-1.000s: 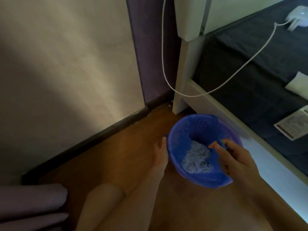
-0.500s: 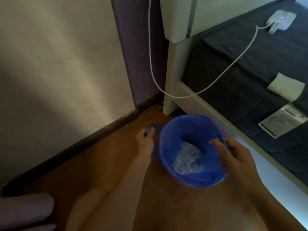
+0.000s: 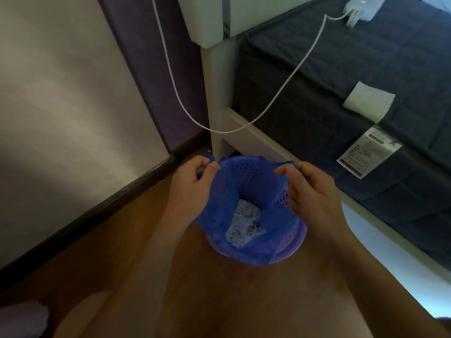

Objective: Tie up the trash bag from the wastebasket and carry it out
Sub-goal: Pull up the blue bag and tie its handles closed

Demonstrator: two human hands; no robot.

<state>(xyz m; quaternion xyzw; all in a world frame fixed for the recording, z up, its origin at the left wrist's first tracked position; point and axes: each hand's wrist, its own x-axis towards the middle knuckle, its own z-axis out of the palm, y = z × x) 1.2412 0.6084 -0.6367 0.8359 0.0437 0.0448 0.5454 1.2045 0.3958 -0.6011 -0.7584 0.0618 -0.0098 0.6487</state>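
left hand (image 3: 192,189) pinches the left edge of the trash bag (image 3: 219,203), thumb and forefinger closed on a raised loop of blue film; the other fingers curl under it. right hand (image 3: 314,193) pinches the bag's right edge in the same manner, thumb and forefinger closed on the film. both hands hold the bag mouth stretched open between them, above the wastebasket (image 3: 290,242).

remaining items are located relative to the wastebasket, largest first.

bed (image 3: 366,76): to the right of and beyond the wastebasket, with a dark grey cover. its white frame rail runs just beside the wastebasket's right side.

wall (image 3: 61,106): to the left of and beyond the wastebasket, pale, with a dark skirting board along its base.

wood floor (image 3: 136,240): beneath the wastebasket. the wastebasket stands on it, near the white bed post (image 3: 217,98), which rises directly beyond the rim.

wastebasket: purple perforated plastic, upright. the bag lines it; the near rim is still covered by bag film, while the right wall's perforations are exposed.

white cable (image 3: 280,91): hangs in a loop beyond the wastebasket, running from the upper wall area down past the bed post and up to a white charger (image 3: 361,6) on the bed.

white paper sheet (image 3: 368,101) and printed slip (image 3: 363,152): on the bed, to the right of and beyond the wastebasket.

crumpled white waste (image 3: 244,223): inside the bag, at the bottom of the wastebasket.
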